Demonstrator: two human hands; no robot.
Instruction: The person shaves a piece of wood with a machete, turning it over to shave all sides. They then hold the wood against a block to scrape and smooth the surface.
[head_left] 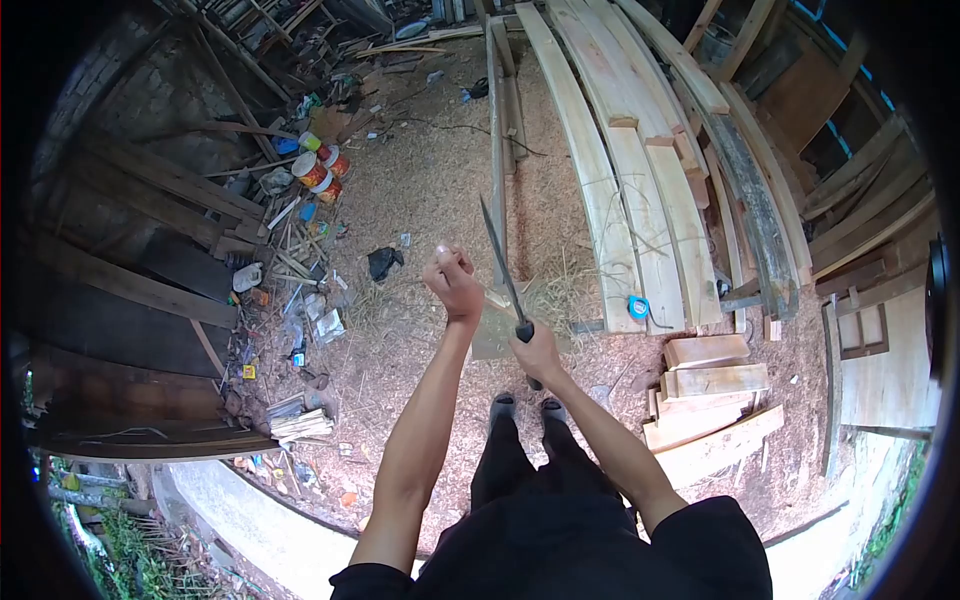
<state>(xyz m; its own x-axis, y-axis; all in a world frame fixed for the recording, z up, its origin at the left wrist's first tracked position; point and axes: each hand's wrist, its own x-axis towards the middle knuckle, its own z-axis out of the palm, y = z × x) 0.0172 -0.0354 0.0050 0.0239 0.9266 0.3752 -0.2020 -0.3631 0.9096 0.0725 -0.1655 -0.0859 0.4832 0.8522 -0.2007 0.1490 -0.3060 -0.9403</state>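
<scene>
My right hand is wrapped round the dark handle of a long knife, whose narrow blade points up and slightly left. To its left, my left hand is raised with the fingers curled in; what it holds, if anything, is too small to make out. A thin pale strip runs between my left hand and the blade, and I cannot tell whether either touches it. Below the hands, a flat greenish-grey piece lies on the ground.
Long planks lie at the right, with a blue tape measure on their near end. Short wood blocks are stacked at the lower right. Paint buckets, a black plastic bag and scraps lie at the left.
</scene>
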